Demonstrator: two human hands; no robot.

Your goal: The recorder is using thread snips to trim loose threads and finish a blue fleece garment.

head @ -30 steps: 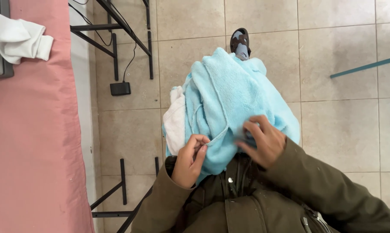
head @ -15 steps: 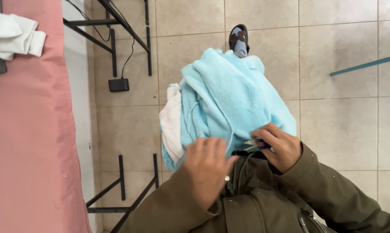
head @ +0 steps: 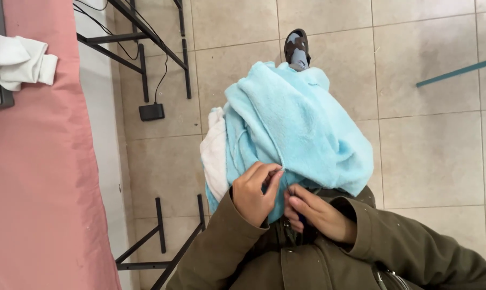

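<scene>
Together, both hands [head: 286, 201] pinch towel [head: 296, 126] edge.

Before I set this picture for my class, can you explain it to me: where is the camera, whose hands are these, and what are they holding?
There is no machine here. The camera sits on a person's head and looks straight down, so you see their own olive-green jacket, arms and one shoe on the tiled floor. The left hand and right hand meet at the near edge of a fluffy light-blue towel bunched on the lap, both pinching the fabric. A white cloth peeks out beneath it on the left. Further left stands a surface with a pink cover and a folded white garment on it; beside it are black metal frame legs and a small black power adapter.
</scene>
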